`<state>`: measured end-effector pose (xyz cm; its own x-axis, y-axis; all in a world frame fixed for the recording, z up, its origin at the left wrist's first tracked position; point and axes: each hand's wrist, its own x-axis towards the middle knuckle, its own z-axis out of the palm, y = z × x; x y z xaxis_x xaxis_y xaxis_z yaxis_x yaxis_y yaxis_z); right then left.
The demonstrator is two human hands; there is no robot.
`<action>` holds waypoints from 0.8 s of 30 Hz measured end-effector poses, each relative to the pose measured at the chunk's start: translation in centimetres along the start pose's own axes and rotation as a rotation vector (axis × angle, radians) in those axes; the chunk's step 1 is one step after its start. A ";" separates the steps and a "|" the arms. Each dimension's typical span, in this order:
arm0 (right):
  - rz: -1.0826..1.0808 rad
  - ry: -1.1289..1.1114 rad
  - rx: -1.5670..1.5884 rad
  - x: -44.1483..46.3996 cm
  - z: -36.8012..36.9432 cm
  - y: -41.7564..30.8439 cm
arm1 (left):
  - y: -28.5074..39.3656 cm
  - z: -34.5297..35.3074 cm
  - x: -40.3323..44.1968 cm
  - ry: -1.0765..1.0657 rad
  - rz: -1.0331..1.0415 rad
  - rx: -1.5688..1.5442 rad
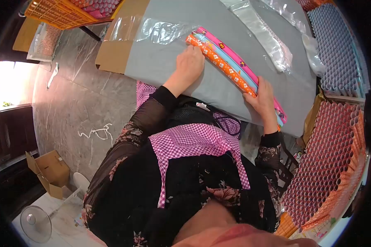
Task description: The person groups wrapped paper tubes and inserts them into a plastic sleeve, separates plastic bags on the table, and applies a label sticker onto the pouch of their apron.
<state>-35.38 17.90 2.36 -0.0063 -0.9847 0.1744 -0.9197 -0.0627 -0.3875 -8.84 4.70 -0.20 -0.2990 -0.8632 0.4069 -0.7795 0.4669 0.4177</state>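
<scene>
Three rolls of wrapping paper lie side by side at a slant on the grey table: an orange roll nearest me, a light blue roll in the middle and a pink roll farthest. My left hand is closed at the left end of the orange roll, its fingertips partly hidden. Toward the other end, my right hand wraps over the rolls, with the thumb on the near side. A clear plastic sleeve stretches left from the rolls' left end; whether they are inside it I cannot tell.
More clear plastic sleeves lie at the table's far side. Stacked pink-red rolls and blue rolls stand on the right. An orange crate is at the upper left. A cardboard box and a fan are at the lower left.
</scene>
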 end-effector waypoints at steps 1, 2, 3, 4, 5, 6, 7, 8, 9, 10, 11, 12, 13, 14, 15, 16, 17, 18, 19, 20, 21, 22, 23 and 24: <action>-0.002 0.002 -0.001 0.0 0.0 -0.1 | 0.2 -0.2 0.1 -0.015 -0.021 0.002; 0.002 0.002 -0.001 0.0 0.0 -0.2 | 0.4 -0.4 0.2 -0.032 -0.041 0.005; 0.008 0.003 -0.002 0.0 -0.1 -0.3 | 0.8 -0.7 0.4 -0.032 -0.040 0.004; 0.010 0.004 -0.002 0.1 -0.1 -0.2 | 1.2 -0.9 0.6 0.013 -0.048 -0.033; 0.008 -0.007 -0.002 0.1 -0.1 -0.2 | 1.6 -1.1 0.9 0.056 -0.056 -0.069; 0.005 -0.019 -0.001 0.1 -0.1 -0.2 | 1.8 -1.3 1.1 0.052 -0.055 -0.068; 0.006 -0.019 0.001 0.0 0.0 -0.2 | 2.0 -1.4 1.4 0.056 -0.037 -0.037; 0.003 -0.009 -0.010 -0.1 0.1 -0.3 | 2.0 -1.4 1.7 0.060 -0.020 -0.006; -0.002 0.004 -0.021 0.0 0.2 -0.3 | 1.8 -1.4 2.0 0.063 -0.020 -0.005; -0.004 0.007 -0.022 0.1 0.1 -0.4 | 1.6 -1.4 2.4 0.055 0.033 0.043; -0.009 0.007 -0.021 0.1 0.0 -0.5 | 1.5 -1.4 2.8 0.046 0.087 0.091; -0.013 0.005 -0.020 0.0 -0.1 -0.6 | 1.5 -1.5 3.0 0.047 0.087 0.092; -0.013 0.005 -0.020 0.0 0.0 -0.5 | 1.5 -1.5 3.2 -0.022 0.113 0.194; -0.011 -0.001 -0.025 0.0 0.0 -0.4 | 1.6 -1.5 3.5 -0.091 0.139 0.295; -0.009 -0.007 -0.031 0.0 0.1 -0.3 | 1.5 -1.4 3.6 -0.090 0.138 0.295; -0.011 -0.007 -0.031 0.0 0.1 -0.3 | 1.4 -1.2 3.8 -0.095 0.179 0.307; -0.013 0.000 -0.017 -0.1 0.1 -0.4 | 1.3 -1.0 3.9 -0.100 0.221 0.320; -0.015 0.007 -0.004 -0.1 0.1 -0.4 | 0.8 -0.5 3.9 -0.099 0.221 0.321; -0.016 0.009 -0.003 0.0 0.0 -0.5 | 0.2 0.2 3.9 -0.090 0.282 0.322; -0.009 -0.001 -0.001 0.0 -0.1 -0.6 | 0.1 0.3 4.0 -0.083 0.344 0.322; -0.002 -0.012 0.000 0.0 -0.2 -0.6 | 0.0 0.3 4.0 -0.082 0.345 0.323; -0.003 -0.012 0.001 0.0 -0.2 -0.5 | 0.0 0.4 3.9 -0.050 0.380 0.283; -0.007 -0.015 -0.003 0.0 -0.2 -0.2 | 0.1 0.3 3.9 -0.018 0.413 0.242; -0.012 -0.019 -0.008 0.1 -0.2 -0.1 | 0.1 0.2 3.8 -0.017 0.411 0.243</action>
<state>-35.42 17.86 2.61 0.0117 -0.9868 0.1614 -0.9230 -0.0728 -0.3779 -10.20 1.42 1.25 -0.6170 -0.6204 0.4842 -0.7003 0.7135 0.0218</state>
